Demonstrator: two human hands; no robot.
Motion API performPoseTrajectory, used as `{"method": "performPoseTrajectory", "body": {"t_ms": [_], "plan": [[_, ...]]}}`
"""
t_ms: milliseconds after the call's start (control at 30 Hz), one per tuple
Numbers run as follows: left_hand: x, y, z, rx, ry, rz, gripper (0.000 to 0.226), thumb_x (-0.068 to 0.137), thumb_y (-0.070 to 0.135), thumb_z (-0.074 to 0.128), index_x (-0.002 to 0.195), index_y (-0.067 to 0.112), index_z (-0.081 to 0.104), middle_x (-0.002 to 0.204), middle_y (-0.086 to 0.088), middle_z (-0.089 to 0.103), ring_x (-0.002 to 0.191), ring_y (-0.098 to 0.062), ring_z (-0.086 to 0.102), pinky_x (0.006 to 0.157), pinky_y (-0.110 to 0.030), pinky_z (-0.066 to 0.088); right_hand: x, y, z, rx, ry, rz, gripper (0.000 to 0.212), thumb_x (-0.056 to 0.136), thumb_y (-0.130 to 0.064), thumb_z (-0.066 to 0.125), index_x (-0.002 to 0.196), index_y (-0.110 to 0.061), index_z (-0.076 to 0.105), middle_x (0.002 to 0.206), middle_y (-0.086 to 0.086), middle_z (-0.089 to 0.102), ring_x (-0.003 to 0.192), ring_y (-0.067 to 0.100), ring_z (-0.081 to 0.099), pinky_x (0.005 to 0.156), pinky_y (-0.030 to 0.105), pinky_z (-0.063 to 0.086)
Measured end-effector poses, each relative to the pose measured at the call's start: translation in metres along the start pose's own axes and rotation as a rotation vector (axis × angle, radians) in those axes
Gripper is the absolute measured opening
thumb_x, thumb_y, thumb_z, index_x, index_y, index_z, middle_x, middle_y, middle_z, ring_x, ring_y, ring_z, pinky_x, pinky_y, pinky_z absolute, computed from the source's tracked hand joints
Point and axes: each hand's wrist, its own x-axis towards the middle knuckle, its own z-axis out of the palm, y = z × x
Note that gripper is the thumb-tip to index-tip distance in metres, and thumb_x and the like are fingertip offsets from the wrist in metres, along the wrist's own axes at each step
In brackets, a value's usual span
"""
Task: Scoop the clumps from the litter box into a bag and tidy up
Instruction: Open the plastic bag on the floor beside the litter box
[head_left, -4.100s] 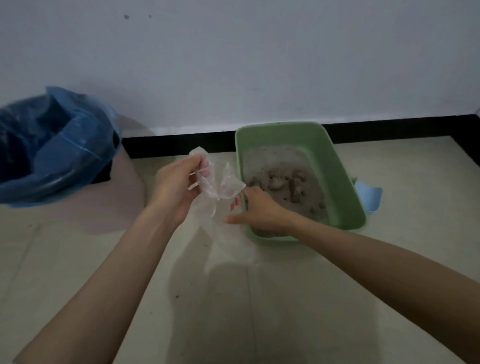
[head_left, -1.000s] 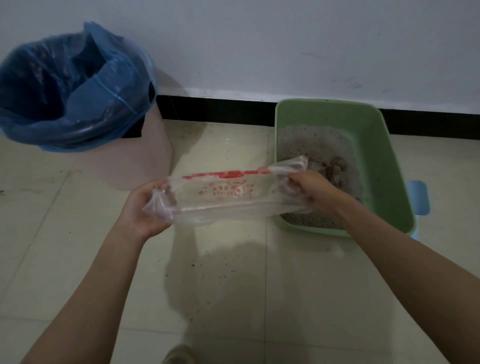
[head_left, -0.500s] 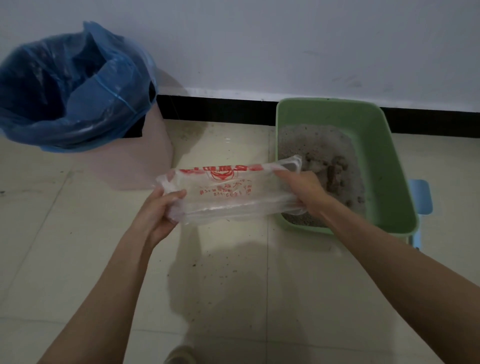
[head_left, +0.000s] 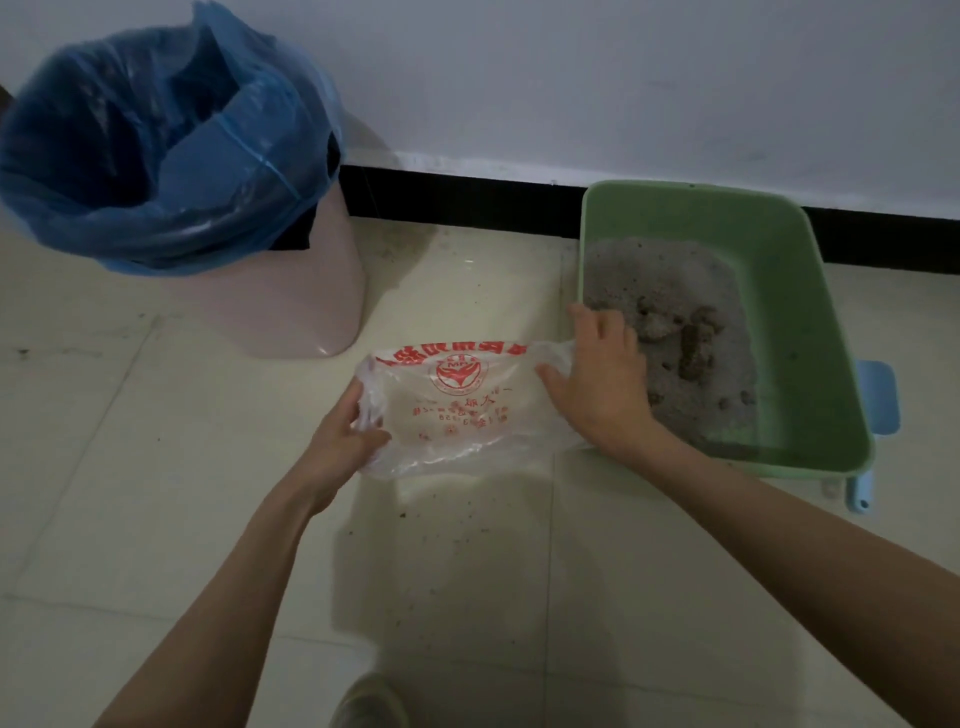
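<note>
bag being opened beside the litter box

nearest the camera, two bare forearms reach out over the tiled floor (head_left: 156, 467), which is speckled with stray grains. the left hand (head_left: 337, 447) pinches the left edge of a clear plastic bag (head_left: 457, 415) with red print, fingers curled round the film. the right hand (head_left: 597, 384) holds the bag's right end, thumb on the near side; its grip looks loose, and the fingers behind the film are partly hidden. the bag hangs stretched between the two hands, just left of the green litter box (head_left: 810, 322).

in the box, dark clumps (head_left: 680, 338) lie on grey litter near the middle, untouched. a blue scoop (head_left: 878, 405) pokes out from behind the box's right rim. farther off to the left stands a pink bin (head_left: 291, 291) lined with a blue bag.

the step in hand seems to be getting the bag's mouth open. next, one hand likely has to keep the mouth open while the other fetches the scoop.
</note>
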Motion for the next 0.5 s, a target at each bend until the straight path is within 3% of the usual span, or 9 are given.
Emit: {"method": "performPoseTrajectory", "body": {"t_ms": [67, 133, 200, 267, 367, 433, 500], "plan": [[-0.001, -0.01, 0.003, -0.026, -0.019, -0.032, 0.084, 0.083, -0.011, 0.049, 0.14, 0.046, 0.024, 0.13, 0.011, 0.048, 0.119, -0.013, 0.048, 0.085, -0.03, 0.046, -0.002, -0.009, 0.007, -0.168, 0.202, -0.351, 0.038, 0.077, -0.007, 0.07, 0.114, -0.009, 0.059, 0.106, 0.013, 0.058, 0.097, 0.029, 0.056, 0.08, 0.039, 0.047], [-0.001, -0.019, 0.003, -0.029, -0.018, -0.048, 0.081, 0.084, -0.008, 0.05, 0.138, 0.048, 0.026, 0.131, 0.011, 0.049, 0.121, -0.014, 0.048, 0.083, -0.029, 0.047, -0.004, -0.018, 0.02, -0.185, -0.022, -0.528, 0.022, 0.084, -0.002, 0.06, 0.104, -0.007, 0.064, 0.098, 0.011, 0.061, 0.088, 0.026, 0.059, 0.075, 0.036, 0.049], [0.0, -0.025, 0.001, -0.03, -0.024, -0.053, 0.081, 0.084, -0.007, 0.05, 0.136, 0.051, 0.027, 0.132, 0.011, 0.05, 0.121, -0.015, 0.049, 0.082, -0.027, 0.047, -0.008, -0.024, 0.041, -0.226, -0.303, -0.585, 0.023, 0.093, -0.009, 0.047, 0.113, -0.009, 0.059, 0.111, 0.009, 0.059, 0.098, 0.024, 0.058, 0.078, 0.034, 0.047], [0.001, -0.027, -0.003, -0.037, -0.031, -0.05, 0.081, 0.082, -0.006, 0.051, 0.13, 0.056, 0.031, 0.129, 0.014, 0.052, 0.118, -0.012, 0.051, 0.079, -0.023, 0.048, -0.009, -0.03, 0.058, -0.277, -0.406, -0.607, 0.035, 0.094, -0.017, 0.047, 0.128, -0.014, 0.048, 0.128, 0.007, 0.049, 0.113, 0.023, 0.051, 0.089, 0.035, 0.043], [0.002, -0.029, -0.011, -0.059, -0.021, -0.047, 0.076, 0.071, 0.006, 0.056, 0.116, 0.065, 0.037, 0.116, 0.028, 0.057, 0.11, -0.001, 0.055, 0.071, -0.012, 0.049, -0.006, -0.03, 0.079, -0.412, -0.531, -0.567, 0.082, 0.083, -0.037, 0.062, 0.147, -0.024, 0.013, 0.152, 0.01, 0.017, 0.137, 0.03, 0.024, 0.108, 0.05, 0.027], [0.003, -0.031, -0.017, -0.048, -0.006, -0.043, 0.078, 0.073, 0.006, 0.055, 0.115, 0.068, 0.036, 0.113, 0.035, 0.055, 0.108, 0.003, 0.055, 0.069, -0.009, 0.048, -0.002, -0.026, 0.085, -0.541, -0.618, -0.528, 0.107, 0.076, -0.053, 0.065, 0.147, -0.032, -0.012, 0.157, 0.006, -0.013, 0.145, 0.031, -0.004, 0.112, 0.062, 0.008], [0.006, -0.034, -0.022, -0.021, -0.007, -0.033, 0.083, 0.078, -0.001, 0.052, 0.122, 0.067, 0.032, 0.12, 0.029, 0.054, 0.111, -0.001, 0.054, 0.071, -0.013, 0.049, 0.002, -0.021, 0.088, -0.632, -0.65, -0.513, 0.114, 0.073, -0.064, 0.061, 0.143, -0.035, -0.023, 0.154, 0.004, -0.029, 0.144, 0.031, -0.018, 0.109, 0.068, -0.002]]}}
